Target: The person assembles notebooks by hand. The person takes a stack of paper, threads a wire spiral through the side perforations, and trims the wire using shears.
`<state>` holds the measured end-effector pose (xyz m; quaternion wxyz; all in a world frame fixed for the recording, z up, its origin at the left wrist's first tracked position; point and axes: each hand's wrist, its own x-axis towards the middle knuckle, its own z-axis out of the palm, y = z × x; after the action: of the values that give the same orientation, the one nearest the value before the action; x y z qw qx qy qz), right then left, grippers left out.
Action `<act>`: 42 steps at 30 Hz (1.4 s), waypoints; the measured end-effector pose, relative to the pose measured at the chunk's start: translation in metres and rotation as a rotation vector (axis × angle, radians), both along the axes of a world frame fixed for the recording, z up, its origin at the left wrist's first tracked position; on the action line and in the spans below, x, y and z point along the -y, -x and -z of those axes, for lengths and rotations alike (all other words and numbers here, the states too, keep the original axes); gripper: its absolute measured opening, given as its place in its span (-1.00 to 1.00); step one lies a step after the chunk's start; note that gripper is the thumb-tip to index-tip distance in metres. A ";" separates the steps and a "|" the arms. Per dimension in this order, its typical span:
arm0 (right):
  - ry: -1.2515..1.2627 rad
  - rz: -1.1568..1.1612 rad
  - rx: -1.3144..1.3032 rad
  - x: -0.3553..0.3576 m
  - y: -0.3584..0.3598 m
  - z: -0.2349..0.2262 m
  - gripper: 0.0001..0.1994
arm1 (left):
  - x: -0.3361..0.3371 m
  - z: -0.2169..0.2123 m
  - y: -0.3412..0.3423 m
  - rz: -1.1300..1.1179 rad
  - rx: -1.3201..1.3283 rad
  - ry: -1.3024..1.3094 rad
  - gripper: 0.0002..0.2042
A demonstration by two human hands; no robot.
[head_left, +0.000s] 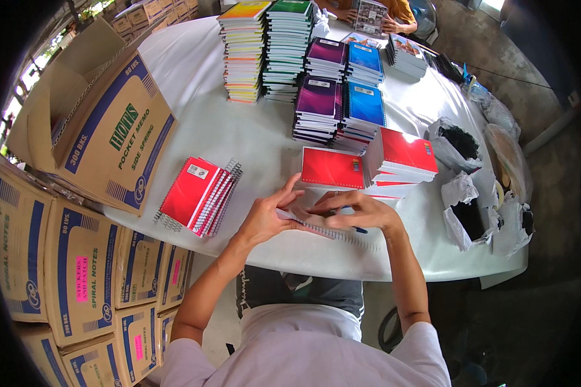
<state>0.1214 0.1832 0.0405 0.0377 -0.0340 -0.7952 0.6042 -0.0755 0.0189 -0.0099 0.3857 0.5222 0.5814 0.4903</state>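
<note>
At the table's near edge, my left hand [265,218] grips a small notebook [313,227], thumb and fingers closed on its left end. A loose wire spiral [355,240] runs along the notebook's near edge and sticks out to the right. My right hand [366,210] is over the notebook's right part, fingers bent; a slim dark-blue pen-like tool [361,230] shows among them. Left of my hands lies a fanned pile of red spiral notebooks [190,193] with wire ends sticking out. Just beyond my hands are stacks of red notebooks [332,169], [403,151].
Purple [318,97], blue [365,103], green [294,45] and yellow [244,51] notebook stacks stand farther back. An open carton [113,129] is at left, above stacked cartons [77,271]. White-wrapped black wire bundles [468,219] line the right edge. Another person's hands [390,24] hold a booklet opposite.
</note>
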 end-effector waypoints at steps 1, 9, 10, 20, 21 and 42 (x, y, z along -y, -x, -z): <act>-0.153 0.035 0.121 0.000 0.005 -0.001 -0.50 | 0.001 0.000 -0.002 -0.011 0.020 0.005 0.12; 0.001 0.029 0.026 0.001 0.006 0.000 -0.51 | 0.003 0.016 -0.008 -0.098 0.069 -0.134 0.14; 0.072 0.031 -0.014 -0.002 0.005 0.003 -0.51 | 0.003 0.015 -0.009 -0.114 0.055 -0.142 0.14; -0.267 0.071 0.089 0.025 0.026 -0.024 -0.54 | 0.010 0.015 -0.011 -0.140 0.173 -0.013 0.09; -0.313 0.081 0.076 0.025 0.025 -0.025 -0.54 | 0.011 0.019 -0.010 -0.117 0.190 -0.009 0.04; -1.302 0.709 -0.005 0.049 -0.039 0.082 -0.55 | 0.061 0.007 -0.019 -0.271 -0.229 -0.135 -0.46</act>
<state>0.1604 0.1343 -0.0414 0.2450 -0.2580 -0.9338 -0.0380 -0.0561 -0.0416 -0.0168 0.2115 0.5163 0.6522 0.5132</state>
